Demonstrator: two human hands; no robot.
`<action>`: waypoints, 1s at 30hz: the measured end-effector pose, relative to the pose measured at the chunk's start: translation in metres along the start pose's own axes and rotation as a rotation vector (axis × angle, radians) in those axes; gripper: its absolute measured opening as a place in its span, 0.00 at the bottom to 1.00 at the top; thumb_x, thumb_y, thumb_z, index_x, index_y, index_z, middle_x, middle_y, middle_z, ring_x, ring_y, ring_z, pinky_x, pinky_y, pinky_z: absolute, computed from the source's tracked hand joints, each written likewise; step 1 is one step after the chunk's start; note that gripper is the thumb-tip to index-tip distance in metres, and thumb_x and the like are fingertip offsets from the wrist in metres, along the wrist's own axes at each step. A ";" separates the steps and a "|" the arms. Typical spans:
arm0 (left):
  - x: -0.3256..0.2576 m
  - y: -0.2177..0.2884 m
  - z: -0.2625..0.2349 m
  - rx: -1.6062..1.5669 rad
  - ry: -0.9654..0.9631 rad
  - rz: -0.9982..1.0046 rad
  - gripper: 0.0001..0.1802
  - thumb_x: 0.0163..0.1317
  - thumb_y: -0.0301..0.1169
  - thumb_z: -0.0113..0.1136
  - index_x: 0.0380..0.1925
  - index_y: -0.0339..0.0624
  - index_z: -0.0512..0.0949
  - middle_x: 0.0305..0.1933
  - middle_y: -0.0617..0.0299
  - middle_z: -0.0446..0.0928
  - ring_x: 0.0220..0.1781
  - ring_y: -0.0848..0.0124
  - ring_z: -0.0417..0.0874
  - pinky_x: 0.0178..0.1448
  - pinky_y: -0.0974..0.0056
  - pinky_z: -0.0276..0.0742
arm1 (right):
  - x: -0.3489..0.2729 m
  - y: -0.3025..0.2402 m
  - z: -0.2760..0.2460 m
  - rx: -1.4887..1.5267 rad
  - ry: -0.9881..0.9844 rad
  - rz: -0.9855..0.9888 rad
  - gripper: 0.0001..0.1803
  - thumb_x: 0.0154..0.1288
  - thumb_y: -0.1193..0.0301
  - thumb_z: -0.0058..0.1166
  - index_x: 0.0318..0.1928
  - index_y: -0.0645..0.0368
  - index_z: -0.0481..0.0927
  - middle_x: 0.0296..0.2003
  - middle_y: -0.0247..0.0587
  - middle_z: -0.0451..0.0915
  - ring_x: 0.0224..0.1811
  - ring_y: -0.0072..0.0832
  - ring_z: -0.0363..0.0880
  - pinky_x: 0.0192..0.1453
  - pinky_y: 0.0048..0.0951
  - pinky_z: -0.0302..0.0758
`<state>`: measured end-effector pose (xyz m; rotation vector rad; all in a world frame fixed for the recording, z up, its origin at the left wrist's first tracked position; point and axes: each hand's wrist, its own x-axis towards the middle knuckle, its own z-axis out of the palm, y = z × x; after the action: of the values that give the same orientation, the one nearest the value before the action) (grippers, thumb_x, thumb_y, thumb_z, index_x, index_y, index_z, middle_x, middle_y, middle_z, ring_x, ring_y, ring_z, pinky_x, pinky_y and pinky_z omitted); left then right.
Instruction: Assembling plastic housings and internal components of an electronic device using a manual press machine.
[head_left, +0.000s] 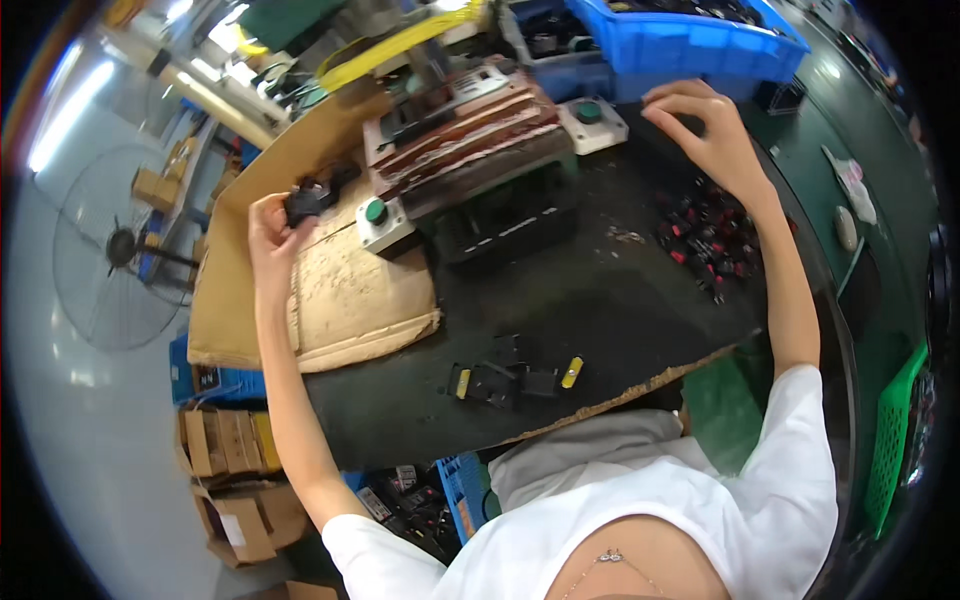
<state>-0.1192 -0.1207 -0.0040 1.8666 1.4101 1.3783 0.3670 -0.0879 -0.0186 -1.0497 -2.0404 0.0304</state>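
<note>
My left hand (272,235) is raised over the cardboard at the left, its fingers closed around a black plastic part (306,204). Another dark part (345,172) shows just beyond it. At the far right my right hand (712,135) hovers beside the blue bin, thumb and forefinger pinched; whatever is between the tips is too small to make out. Between my hands stands a press-like machine (480,150) with a green button (376,212) on its left and another green button (589,112) on its right. Several black pieces with yellow strips (510,380) lie near the front edge.
A pile of small black and red parts (705,240) lies inside my right forearm. The blue bin (690,45) stands at the back right. A cardboard tray (370,300) covers the table's left. Boxes (228,440) and a large fan (122,246) are farther left.
</note>
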 end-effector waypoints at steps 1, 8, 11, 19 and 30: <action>0.004 0.009 0.006 -0.066 0.024 0.058 0.21 0.54 0.17 0.58 0.48 0.36 0.66 0.44 0.58 0.72 0.41 0.76 0.75 0.45 0.73 0.71 | -0.001 0.005 -0.002 -0.044 -0.022 -0.052 0.09 0.58 0.70 0.55 0.34 0.64 0.81 0.38 0.40 0.80 0.45 0.35 0.76 0.51 0.30 0.69; 0.028 0.048 0.056 -0.439 0.080 0.040 0.24 0.58 0.17 0.53 0.56 0.34 0.66 0.52 0.57 0.71 0.50 0.73 0.74 0.55 0.71 0.68 | -0.016 0.053 -0.005 -0.099 -0.208 0.165 0.07 0.53 0.76 0.54 0.32 0.65 0.80 0.31 0.45 0.80 0.33 0.38 0.78 0.40 0.30 0.74; 0.036 0.048 0.072 -0.383 0.014 0.011 0.24 0.56 0.17 0.57 0.55 0.33 0.67 0.50 0.57 0.72 0.50 0.73 0.74 0.55 0.72 0.67 | -0.019 0.053 -0.012 -0.107 -0.248 0.312 0.07 0.49 0.78 0.54 0.32 0.63 0.81 0.28 0.46 0.80 0.32 0.38 0.79 0.39 0.31 0.75; 0.040 0.054 0.105 -0.347 -0.081 -0.091 0.26 0.55 0.20 0.59 0.56 0.32 0.67 0.48 0.57 0.75 0.48 0.74 0.75 0.53 0.72 0.69 | -0.027 0.063 -0.019 -0.313 -0.249 0.354 0.15 0.43 0.84 0.47 0.33 0.62 0.81 0.30 0.46 0.81 0.34 0.40 0.80 0.41 0.31 0.75; 0.061 0.048 0.117 0.050 0.030 0.134 0.20 0.51 0.24 0.66 0.44 0.32 0.72 0.42 0.57 0.77 0.43 0.74 0.77 0.50 0.72 0.72 | -0.027 0.077 -0.009 -0.361 -0.255 0.441 0.09 0.49 0.74 0.57 0.33 0.63 0.81 0.30 0.50 0.80 0.34 0.42 0.79 0.40 0.35 0.75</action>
<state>0.0057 -0.0599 0.0122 2.0132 1.3670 1.4516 0.4327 -0.0592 -0.0584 -1.7881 -2.0404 0.0255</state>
